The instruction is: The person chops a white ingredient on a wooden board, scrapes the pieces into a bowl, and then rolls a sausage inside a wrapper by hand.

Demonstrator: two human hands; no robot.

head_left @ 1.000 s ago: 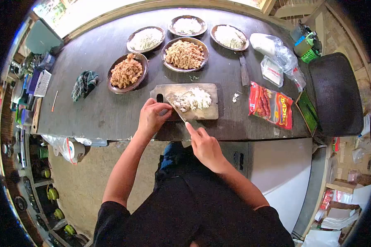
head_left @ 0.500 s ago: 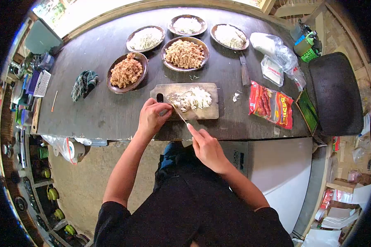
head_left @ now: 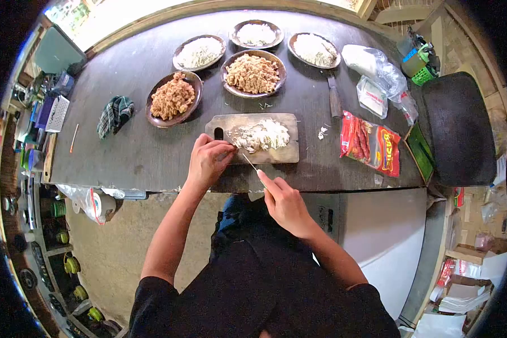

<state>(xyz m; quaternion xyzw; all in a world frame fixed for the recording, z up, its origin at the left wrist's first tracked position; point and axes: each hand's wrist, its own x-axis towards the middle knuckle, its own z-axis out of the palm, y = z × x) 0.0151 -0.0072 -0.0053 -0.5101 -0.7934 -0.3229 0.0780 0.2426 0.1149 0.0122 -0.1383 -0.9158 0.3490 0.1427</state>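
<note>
A wooden cutting board [head_left: 287,153] with a dark handle slot lies near the table's front edge, bearing a heap of chopped whitish pieces [head_left: 267,135]. At the board's lower left, my left hand [head_left: 211,160] is closed, its fingertips pinched together over the wood; what they hold is too small to make out. My right hand [head_left: 284,203] grips a knife [head_left: 250,162] by its handle, index finger stretched along it. The thin blade points up and left across the board's front edge, its tip close to my left fingertips.
Beyond the board stand a bowl of brown crumbly food [head_left: 173,97], a plate of tan pieces [head_left: 252,73] and several plates of white shreds [head_left: 200,53]. A cleaver [head_left: 334,98], a red packet [head_left: 369,145] and plastic bags [head_left: 377,67] lie right; a checkered cloth [head_left: 116,115] lies left.
The knife in my right hand has shifted slightly right and down, its blade a little farther from my left fingertips. My left hand stays almost in place.
</note>
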